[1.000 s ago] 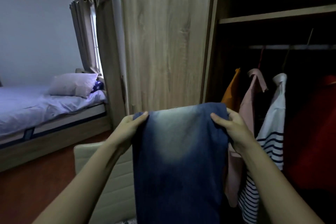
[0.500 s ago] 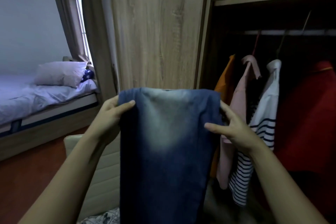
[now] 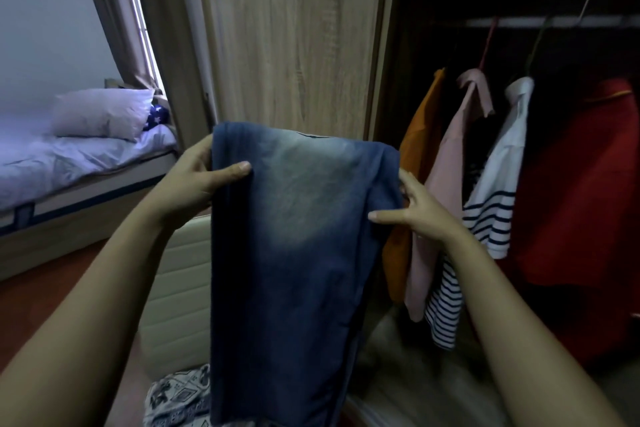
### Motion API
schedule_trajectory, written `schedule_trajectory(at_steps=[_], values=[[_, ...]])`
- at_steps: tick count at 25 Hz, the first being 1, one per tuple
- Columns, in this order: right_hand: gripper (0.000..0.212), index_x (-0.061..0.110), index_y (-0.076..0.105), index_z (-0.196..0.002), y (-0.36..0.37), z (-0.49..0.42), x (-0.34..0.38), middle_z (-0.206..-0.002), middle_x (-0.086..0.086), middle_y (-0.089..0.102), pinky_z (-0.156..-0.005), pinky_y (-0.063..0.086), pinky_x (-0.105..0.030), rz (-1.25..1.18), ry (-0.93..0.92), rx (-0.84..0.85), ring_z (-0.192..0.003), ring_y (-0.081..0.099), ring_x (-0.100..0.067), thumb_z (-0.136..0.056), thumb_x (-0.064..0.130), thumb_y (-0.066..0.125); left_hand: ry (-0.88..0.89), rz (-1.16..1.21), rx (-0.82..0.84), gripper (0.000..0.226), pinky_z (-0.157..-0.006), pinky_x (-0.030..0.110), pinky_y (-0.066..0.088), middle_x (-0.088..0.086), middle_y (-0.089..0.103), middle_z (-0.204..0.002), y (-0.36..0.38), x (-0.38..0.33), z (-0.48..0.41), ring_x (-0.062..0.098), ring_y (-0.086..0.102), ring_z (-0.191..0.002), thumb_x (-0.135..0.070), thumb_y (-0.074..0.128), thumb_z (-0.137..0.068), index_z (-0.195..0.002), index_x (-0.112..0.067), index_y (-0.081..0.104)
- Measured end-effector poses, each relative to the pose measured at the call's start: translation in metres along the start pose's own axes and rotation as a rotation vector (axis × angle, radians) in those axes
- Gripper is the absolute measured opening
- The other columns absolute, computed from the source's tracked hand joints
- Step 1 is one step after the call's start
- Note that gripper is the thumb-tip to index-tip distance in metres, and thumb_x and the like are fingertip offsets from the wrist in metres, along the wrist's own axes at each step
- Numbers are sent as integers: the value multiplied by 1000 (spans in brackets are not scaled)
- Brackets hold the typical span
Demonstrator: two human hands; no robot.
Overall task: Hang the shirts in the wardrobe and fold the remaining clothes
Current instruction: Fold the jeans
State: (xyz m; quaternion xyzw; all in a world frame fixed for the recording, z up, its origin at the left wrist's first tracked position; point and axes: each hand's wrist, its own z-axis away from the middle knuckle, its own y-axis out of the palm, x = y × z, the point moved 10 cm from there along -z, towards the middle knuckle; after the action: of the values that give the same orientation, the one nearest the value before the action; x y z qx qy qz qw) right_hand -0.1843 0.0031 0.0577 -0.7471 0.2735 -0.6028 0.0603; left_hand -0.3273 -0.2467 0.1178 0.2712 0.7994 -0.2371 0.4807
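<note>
Two hands: both hold up one pair of jeans [image 3: 294, 253] in front of the wardrobe [image 3: 391, 45].
Left hand [image 3: 194, 187]: grips the left edge of the jeans near the top, with the thumb laid across the front of the denim and the fingers curled behind it.
Right hand [image 3: 419, 215]: pinches the right edge a little lower, with the thumb pressed on the front and the fingers reaching up along the back of the edge.
Jeans: blue denim with a faded pale patch in the middle; doubled over at the top and hanging straight down between the two forearms, its lower end out of view.
Wardrobe door [image 3: 294, 45]: light wood grain, directly behind the jeans.
Open section: dark inside, to the right of the door, with a rail [image 3: 554, 21] across it under a shelf.
On the rail, left to right: an orange shirt [image 3: 415, 149], a pink shirt [image 3: 446, 163], a white shirt with navy stripes [image 3: 498, 177] and a red garment [image 3: 581, 184], all hanging close together.
Nearest to the right hand: the orange and pink shirts, just behind its fingers.
Cream chair [image 3: 180, 281]: below the left forearm, partly hidden by the jeans.
Patterned cloth [image 3: 176, 399]: black and white, lying at the bottom edge beside the jeans.
Bed [image 3: 69, 163]: far left, with pale bedding and a pillow [image 3: 100, 113] at its head.
Curtain [image 3: 117, 10]: hangs by the window above the pillow.
</note>
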Motion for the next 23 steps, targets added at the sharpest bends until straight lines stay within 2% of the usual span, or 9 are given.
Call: schedule_trajectory(at_steps=[3,5,7,10,13,15,18,21,23], values=[[96,35,22,-144,2,0,0,-131,1,38,-100,38,-30,387,45,1,-121,40,-14,-68,38,81,8,-9,14,41,-78,21,54,-2,70,-105,4,-5,0,9,65,-95,8,55,-85,-121,-11,52],[99,37,18,-144,4,-1,4,-125,1,38,-97,42,-32,484,39,2,-117,43,-15,-67,45,79,-12,24,-12,44,-73,19,55,-9,72,-97,1,-9,0,5,67,-90,14,48,-86,-113,-20,53],[100,42,17,-142,10,-2,3,-132,1,38,-102,43,-38,417,37,29,-124,43,-18,-64,47,79,-29,11,-7,48,-70,18,55,-11,72,-95,-5,-10,1,4,67,-89,14,48,-85,-111,-25,54],[99,51,19,-139,22,-5,-3,-146,3,35,-109,36,-49,201,34,51,-136,36,-18,-59,46,79,-32,-63,40,47,-71,15,53,-10,71,-106,-13,-13,2,4,66,-97,8,53,-86,-115,-30,55],[90,68,23,-125,28,-7,5,-146,6,37,-108,37,-51,182,18,59,-135,37,-17,-56,51,79,-33,-134,56,44,-74,15,52,-8,68,-113,-20,-16,6,4,64,-102,2,59,-85,-115,-30,57],[93,60,23,-131,29,-9,9,-146,4,38,-107,38,-50,187,31,66,-134,38,-17,-56,53,77,-21,-170,39,41,-74,15,52,-9,69,-108,-25,-17,7,3,65,-98,2,61,-83,-112,-28,59],[100,48,20,-140,31,-10,14,-148,2,34,-106,39,-51,145,62,51,-135,38,-22,-57,47,76,-2,-203,18,43,-75,20,53,-7,69,-108,-31,-15,7,6,65,-98,1,64,-80,-108,-31,61],[98,38,16,-145,42,-5,24,-150,-1,31,-102,44,-50,-44,71,101,-132,41,-28,-71,16,77,-20,-103,-29,48,-70,22,55,-8,72,-99,-35,-8,7,8,67,-93,9,60,-81,-104,-34,62],[96,33,17,-146,47,-1,35,-150,-2,29,-93,51,-43,-122,106,172,-131,42,-30,-74,5,73,-52,-39,-53,52,-67,20,56,-6,73,-93,-37,-1,8,8,68,-87,16,55,-79,-105,-29,60]])
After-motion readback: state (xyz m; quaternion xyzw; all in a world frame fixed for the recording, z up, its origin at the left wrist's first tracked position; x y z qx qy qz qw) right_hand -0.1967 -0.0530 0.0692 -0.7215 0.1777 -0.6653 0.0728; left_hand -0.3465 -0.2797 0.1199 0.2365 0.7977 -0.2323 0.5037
